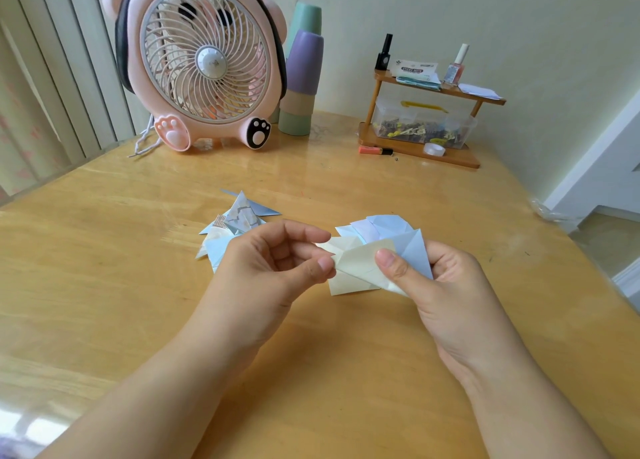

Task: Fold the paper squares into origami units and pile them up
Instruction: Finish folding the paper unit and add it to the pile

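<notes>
Head view: left hand [277, 254] and right hand [440, 278] pinch one cream paper square [356, 261] mid-fold, fingers clamped on it, above the counter [104, 285]. Folded pile [235, 223] at 10 o'clock, loose squares [381, 225] at 12. Next, likely: crease firmly, add to pile.

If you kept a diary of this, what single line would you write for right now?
step: folding | both hands: left hand and right hand pinch cream paper | folded units: piled behind left hand | unfolded squares: behind right
</notes>
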Demonstrator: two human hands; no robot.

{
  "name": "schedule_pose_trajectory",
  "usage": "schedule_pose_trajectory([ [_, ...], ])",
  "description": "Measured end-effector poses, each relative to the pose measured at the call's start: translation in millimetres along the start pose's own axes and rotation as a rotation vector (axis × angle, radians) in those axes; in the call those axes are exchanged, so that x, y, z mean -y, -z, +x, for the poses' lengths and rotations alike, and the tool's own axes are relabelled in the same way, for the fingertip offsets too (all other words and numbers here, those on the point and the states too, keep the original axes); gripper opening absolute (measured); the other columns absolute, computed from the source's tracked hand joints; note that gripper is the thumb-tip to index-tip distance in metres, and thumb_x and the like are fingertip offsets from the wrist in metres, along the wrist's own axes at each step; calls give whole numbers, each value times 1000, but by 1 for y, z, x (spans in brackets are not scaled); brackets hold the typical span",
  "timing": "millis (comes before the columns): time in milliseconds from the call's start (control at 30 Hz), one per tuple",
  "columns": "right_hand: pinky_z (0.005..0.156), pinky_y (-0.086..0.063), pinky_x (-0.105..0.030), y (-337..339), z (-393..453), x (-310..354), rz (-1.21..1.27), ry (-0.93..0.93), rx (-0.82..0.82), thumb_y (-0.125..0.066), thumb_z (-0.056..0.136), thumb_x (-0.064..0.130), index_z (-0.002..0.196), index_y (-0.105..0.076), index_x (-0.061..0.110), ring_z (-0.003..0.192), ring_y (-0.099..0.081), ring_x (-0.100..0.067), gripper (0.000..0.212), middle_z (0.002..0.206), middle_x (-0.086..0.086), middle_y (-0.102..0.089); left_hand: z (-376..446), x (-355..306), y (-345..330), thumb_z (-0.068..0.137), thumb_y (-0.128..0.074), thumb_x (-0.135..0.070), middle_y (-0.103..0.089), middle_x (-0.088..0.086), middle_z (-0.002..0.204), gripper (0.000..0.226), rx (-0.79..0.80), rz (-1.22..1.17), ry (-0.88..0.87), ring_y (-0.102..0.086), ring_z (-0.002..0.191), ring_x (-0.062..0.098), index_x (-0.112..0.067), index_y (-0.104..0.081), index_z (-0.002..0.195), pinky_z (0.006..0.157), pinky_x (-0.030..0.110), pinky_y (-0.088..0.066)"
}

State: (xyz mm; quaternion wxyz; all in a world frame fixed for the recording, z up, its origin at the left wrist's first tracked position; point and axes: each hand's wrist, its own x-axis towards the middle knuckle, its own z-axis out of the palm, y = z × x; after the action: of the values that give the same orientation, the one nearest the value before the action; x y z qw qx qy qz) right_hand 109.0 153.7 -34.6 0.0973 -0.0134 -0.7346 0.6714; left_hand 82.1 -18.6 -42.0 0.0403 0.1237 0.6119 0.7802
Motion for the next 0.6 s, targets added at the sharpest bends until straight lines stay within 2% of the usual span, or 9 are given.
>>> schedule_pose_trajectory([
  [67, 66, -46, -13, 0, 0, 0, -4, -6, 4, -68, 69, 33, 77, -72, 9, 73, -61, -8, 25, 80, -3, -72, 0, 0, 0, 63, -71, -10, -67, 3, 65, 26, -6, -11, 6, -65, 63, 12, -7, -64, 88, 66, 17, -52],
  [167, 69, -47, -15, 1, 0, 0, -3, -34, 9, -68, 69, 32, 80, -73, 9, 77, -63, -10, 26, 89, -10, -73, 1, 1, 0, 71, -71, 1, -68, 4, 64, 17, -15, 4, 17, -65, 63, 12, -7, -63, 84, 65, 17, -52],
  [333, 83, -47, -29, 3, 1, -2, 3, -93, 25, -68, 70, 31, 85, -74, 7, 88, -65, -17, 29, 97, -12, -72, -1, 1, -2, 75, -69, 5, -67, 3, 63, 17, -28, 70, -6, -64, 62, 11, -9, -63, 82, 64, 16, -51],
  [433, 80, -46, -26, 4, 1, -2, 10, -87, 11, -68, 70, 31, 84, -73, 6, 86, -63, -16, 30, 98, -15, -71, 0, 0, -2, 71, -71, 1, -69, 3, 67, 21, -21, 29, 11, -63, 63, 10, -9, -64, 88, 65, 16, -51],
  [533, 76, -47, -21, 5, 2, 0, 37, -66, -25, -70, 69, 32, 81, -72, 5, 83, -63, -15, 29, 95, -15, -72, 1, 1, 0, 61, -79, -6, -71, 4, 76, 37, 32, -15, 103, -65, 68, 11, -12, -67, 96, 68, 17, -52],
  [600, 78, -46, -26, 6, 2, 1, 50, -42, -33, -74, 71, 30, 80, -70, 3, 83, -61, -17, 28, 90, -19, -70, 1, 2, 2, 59, -86, -10, -71, 6, 77, 31, 71, 0, 150, -64, 69, 13, -14, -71, 86, 68, 20, -52],
])
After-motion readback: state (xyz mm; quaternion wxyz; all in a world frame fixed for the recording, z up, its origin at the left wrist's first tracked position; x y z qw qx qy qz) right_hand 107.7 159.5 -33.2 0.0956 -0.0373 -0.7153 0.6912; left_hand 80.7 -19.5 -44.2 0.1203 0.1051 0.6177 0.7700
